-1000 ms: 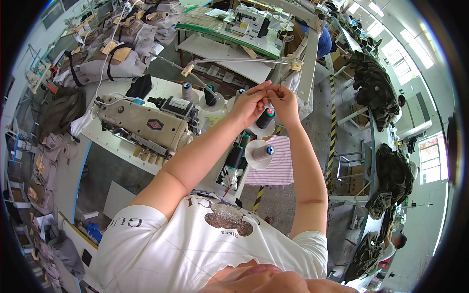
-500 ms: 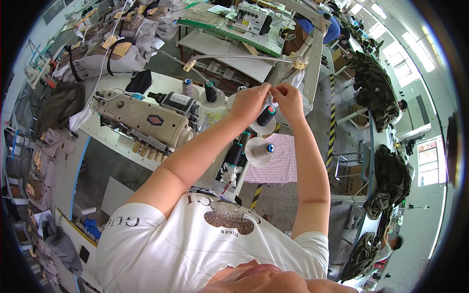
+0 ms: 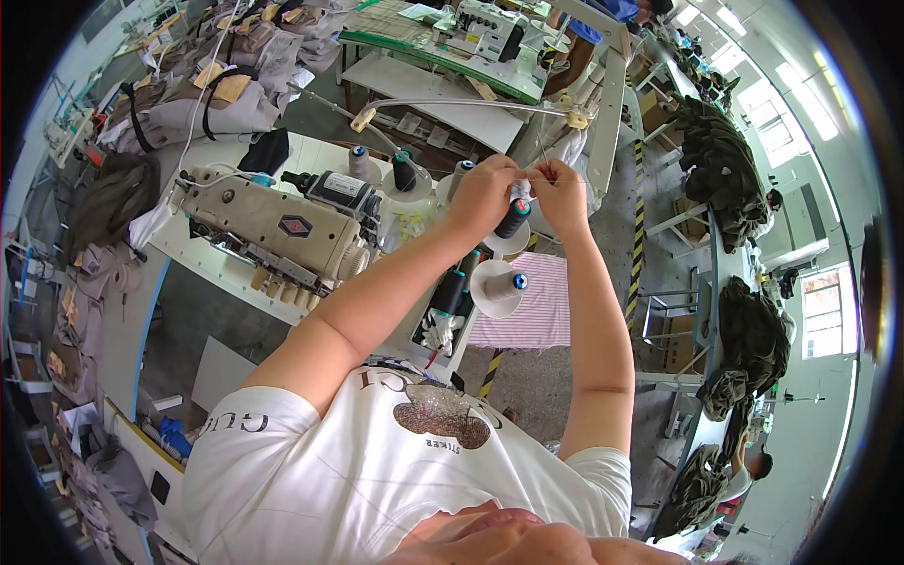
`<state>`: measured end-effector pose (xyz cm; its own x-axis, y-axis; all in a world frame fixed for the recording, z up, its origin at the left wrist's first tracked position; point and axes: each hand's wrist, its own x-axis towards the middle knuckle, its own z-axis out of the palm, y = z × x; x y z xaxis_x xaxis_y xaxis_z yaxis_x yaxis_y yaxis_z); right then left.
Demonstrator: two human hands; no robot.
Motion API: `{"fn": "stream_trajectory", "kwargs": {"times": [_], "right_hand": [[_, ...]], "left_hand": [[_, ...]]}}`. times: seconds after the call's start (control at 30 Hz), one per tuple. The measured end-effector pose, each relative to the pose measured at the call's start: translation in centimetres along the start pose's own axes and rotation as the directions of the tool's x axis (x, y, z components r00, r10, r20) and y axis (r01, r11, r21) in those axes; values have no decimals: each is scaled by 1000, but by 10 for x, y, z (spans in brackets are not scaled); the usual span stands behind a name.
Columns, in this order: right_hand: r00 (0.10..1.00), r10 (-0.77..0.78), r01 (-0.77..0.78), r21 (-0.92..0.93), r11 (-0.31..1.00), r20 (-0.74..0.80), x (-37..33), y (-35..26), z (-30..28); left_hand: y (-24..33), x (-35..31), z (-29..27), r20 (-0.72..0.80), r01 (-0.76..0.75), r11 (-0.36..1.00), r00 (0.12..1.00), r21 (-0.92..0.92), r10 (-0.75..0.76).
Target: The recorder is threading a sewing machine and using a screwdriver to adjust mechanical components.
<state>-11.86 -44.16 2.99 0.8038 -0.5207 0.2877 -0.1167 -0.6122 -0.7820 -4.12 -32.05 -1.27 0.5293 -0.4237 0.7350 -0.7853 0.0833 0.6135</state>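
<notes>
Both arms reach forward over the thread stand, and my hands are close together at the tops of the cones. My left hand (image 3: 484, 200) is closed in a pinch on a fine thread. Beside it, my right hand (image 3: 562, 195) pinches too, and a thin strand of thread (image 3: 577, 180) runs out past its fingers. Just below the hands stands a dark thread cone (image 3: 514, 218) with a red top on a white disc. Nearer to me is a grey thread cone (image 3: 499, 286) with a blue top. The fingertips are too small to make out in detail.
A beige sewing machine (image 3: 273, 224) sits on the white table to the left. Over the cones runs a metal thread-guide rod (image 3: 452, 104). Striped pink cloth (image 3: 527, 306) lies beyond the table's edge. Garment piles (image 3: 753, 330) line the right side; a co-worker (image 3: 603, 19) is at the back.
My hands have shifted slightly, still pinched close together, and the left one has turned a little. The co-worker at the back has moved.
</notes>
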Motion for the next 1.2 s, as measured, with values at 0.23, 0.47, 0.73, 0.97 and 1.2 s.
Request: {"fn": "stream_trajectory", "kwargs": {"times": [0.23,0.47,0.73,0.97,1.2], "right_hand": [[997,30,-26,68,997,-67,-4,-4,6],[994,3,-1,18,1000,-112,-10,-10,8],[994,-31,34,29,999,-103,-4,4,7],[998,-56,57,34,998,-42,-5,2,6],[976,-219,214,-168,962,-9,-7,-1,5]], "left_hand": [[7,2,16,393,640,94,574,-762,-718],[16,5,15,497,550,-243,376,-799,-782],[15,2,5,502,325,-384,508,-864,-700],[-3,-7,-2,480,350,-328,628,-877,-612],[-10,-13,-15,294,466,884,851,-39,-436]]}}
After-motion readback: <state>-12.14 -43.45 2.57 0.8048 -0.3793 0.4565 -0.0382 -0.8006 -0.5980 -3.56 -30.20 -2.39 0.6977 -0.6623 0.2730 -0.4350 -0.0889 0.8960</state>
